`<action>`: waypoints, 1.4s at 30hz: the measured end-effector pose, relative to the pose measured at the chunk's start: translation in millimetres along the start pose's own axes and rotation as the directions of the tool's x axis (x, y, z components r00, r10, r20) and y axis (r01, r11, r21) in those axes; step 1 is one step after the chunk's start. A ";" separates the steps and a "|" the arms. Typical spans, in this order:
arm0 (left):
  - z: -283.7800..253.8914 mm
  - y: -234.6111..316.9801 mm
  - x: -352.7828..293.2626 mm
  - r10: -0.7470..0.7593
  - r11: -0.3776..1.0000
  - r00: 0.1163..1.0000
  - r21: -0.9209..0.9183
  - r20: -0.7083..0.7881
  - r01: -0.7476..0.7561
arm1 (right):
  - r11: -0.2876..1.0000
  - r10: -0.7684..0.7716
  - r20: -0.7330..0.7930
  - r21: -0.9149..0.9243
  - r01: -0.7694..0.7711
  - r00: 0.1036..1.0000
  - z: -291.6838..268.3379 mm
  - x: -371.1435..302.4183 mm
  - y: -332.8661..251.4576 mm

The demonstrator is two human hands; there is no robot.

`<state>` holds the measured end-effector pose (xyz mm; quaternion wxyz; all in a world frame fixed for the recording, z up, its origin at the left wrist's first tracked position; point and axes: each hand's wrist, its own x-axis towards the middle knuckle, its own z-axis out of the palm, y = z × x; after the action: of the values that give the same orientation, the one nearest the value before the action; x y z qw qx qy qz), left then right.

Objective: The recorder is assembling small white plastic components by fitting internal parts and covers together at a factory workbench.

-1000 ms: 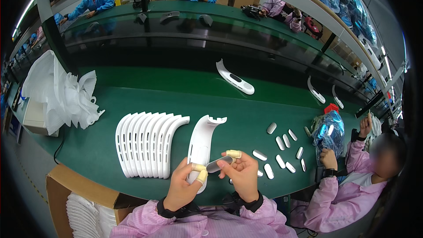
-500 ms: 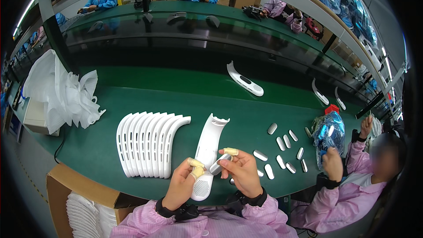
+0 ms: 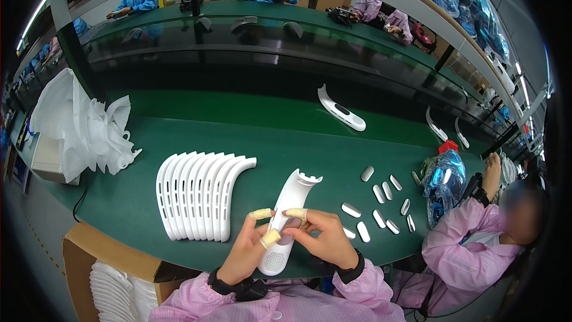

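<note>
A white curved plastic shell [image 3: 296, 192] with a perforated round end leans between my hands, its curved end away from me. My left hand [image 3: 243, 253] grips its left side, fingers closed, with yellowish coverings on the thumb and index finger. My right hand [image 3: 329, 241] is closed at the shell's middle, index finger and thumb pressing a small silver oval cover [image 3: 291, 225] against it. My fingers mostly hide that cover. Several similar silver oval covers [image 3: 363, 232] lie to the right on the green table. At left, several white curved shells [image 3: 193, 197] stand in a tight row.
Crumpled white foam wrapping [image 3: 83, 125] lies at the far left, above an open cardboard box [image 3: 113, 241] of white parts. White shells [image 3: 342, 110] lie on the green belt beyond. A blue plastic bag [image 3: 444, 185] and a person in a pink sleeve [image 3: 456, 232] are at right.
My right hand has brought the silver oval cover onto the shell, which has shifted slightly right. Shells on the belt have moved right. The person at right has lowered an arm.
</note>
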<state>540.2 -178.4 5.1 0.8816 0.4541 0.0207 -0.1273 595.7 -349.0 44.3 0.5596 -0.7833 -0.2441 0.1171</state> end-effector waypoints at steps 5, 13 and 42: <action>1.3 2.6 0.0 -0.039 0.999 0.992 -0.010 0.122 0.040 | 0.996 -0.072 0.081 -0.040 0.076 0.994 -13.7 -0.1 7.6; 0.0 -0.7 2.8 0.088 0.994 0.993 0.059 0.074 -0.092 | 0.902 -0.281 -0.062 -0.359 0.241 0.958 0.7 -0.8 -4.6; -4.4 10.4 6.0 0.150 0.974 0.987 -0.162 -0.055 -0.157 | 0.824 0.262 0.408 0.377 -0.422 0.875 11.8 -2.8 21.7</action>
<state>548.9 -170.3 9.9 0.9229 0.3820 0.0147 -0.0473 593.4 -346.2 19.7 0.6458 -0.6293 -0.1555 0.4035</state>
